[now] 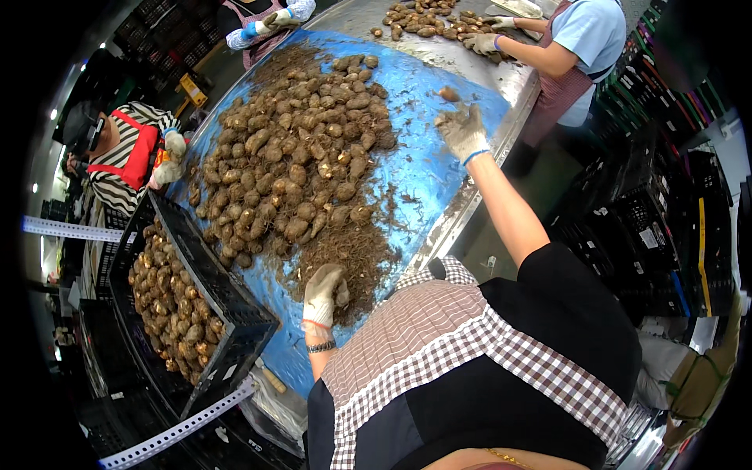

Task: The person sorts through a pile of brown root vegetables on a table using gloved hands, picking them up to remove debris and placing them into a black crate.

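My left hand [325, 294], in a dirty white glove, is curled at the near edge of the tuber heap, over a mat of loose rootlets [360, 266]; what it holds is hidden. My right hand [462, 129], gloved with a blue cuff, reaches out to the right side of the table with fingers apart and nothing held. A single tuber [448, 94] is just beyond its fingertips. The big pile of hairy brown tubers [290, 157] lies on blue plastic sheeting [431, 188].
A black crate of tubers [176, 305] stands at my left. A worker in stripes [125, 164] is at left, another [258, 23] at the far end, and one in blue [572, 55] handles tubers [427, 19] on bare metal at right. Stacked crates [627, 219] stand at right.
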The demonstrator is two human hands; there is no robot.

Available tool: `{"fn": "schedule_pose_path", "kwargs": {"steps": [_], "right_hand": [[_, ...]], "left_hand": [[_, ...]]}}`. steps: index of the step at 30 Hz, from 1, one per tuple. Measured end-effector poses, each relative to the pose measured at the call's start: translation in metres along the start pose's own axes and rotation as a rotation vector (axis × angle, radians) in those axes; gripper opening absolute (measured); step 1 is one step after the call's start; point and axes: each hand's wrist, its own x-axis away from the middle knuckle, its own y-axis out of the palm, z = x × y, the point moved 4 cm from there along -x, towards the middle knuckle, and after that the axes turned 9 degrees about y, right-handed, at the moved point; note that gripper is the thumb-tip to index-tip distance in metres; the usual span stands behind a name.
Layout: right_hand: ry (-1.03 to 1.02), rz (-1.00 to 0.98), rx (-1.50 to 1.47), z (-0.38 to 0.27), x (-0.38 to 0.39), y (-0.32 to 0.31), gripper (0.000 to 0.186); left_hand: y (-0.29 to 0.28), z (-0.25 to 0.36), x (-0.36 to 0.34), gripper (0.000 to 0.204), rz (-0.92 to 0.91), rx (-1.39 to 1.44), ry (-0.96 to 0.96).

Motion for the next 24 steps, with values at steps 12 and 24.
{"fn": "schedule_pose_path", "kwargs": {"steps": [12,24], "right_hand": [[0.427,0.009,0.494,0.168,0.083,-0.024,0.032],[0.343,-0.419,1.383,0.196,0.143,0.001,0.045]], "left_hand": [[-0.032,-0.019,0.006,0.026,0.184,0.363,0.258],[-0.039,-0.018,0.016,0.026,0.580,0.390,0.128]]}}
